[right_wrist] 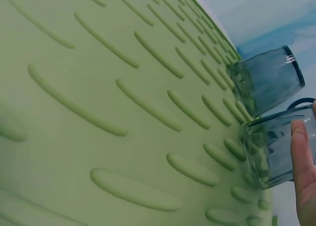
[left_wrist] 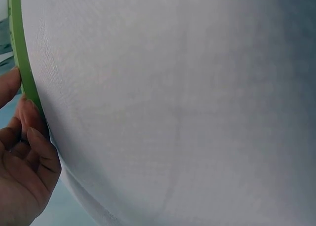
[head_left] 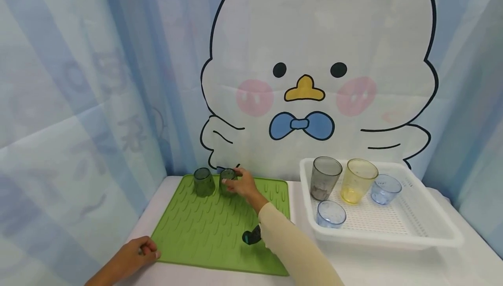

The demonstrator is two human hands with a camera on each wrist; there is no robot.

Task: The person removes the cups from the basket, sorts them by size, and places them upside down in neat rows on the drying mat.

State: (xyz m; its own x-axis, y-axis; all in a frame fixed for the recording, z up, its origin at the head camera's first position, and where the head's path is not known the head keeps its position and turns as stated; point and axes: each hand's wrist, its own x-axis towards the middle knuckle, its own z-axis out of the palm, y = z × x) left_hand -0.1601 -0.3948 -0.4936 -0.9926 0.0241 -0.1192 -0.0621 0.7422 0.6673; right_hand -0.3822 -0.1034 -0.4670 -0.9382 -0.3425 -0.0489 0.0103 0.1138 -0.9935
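Observation:
My right hand (head_left: 242, 184) holds a small dark-tinted glass (head_left: 226, 186) near the back edge of the green drying mat (head_left: 204, 229). In the right wrist view, a finger lies along the side of this glass (right_wrist: 271, 147), whose wide end faces down to the mat. A matching glass (head_left: 203, 183) stands upside down just left of it, untouched. At the mat's front left corner, my left hand (head_left: 135, 253) has curled fingers. The left wrist view shows finger and thumb tips pinching the mat's green edge (left_wrist: 22, 43).
To the right is a white plastic basket (head_left: 436, 229). In it stand a tall grey glass (head_left: 325, 179), a yellow glass (head_left: 357, 181) and two small blue glasses (head_left: 386, 190). A curtain with a cartoon bird (head_left: 306, 155) hangs behind the table; more curtain closes off the left side.

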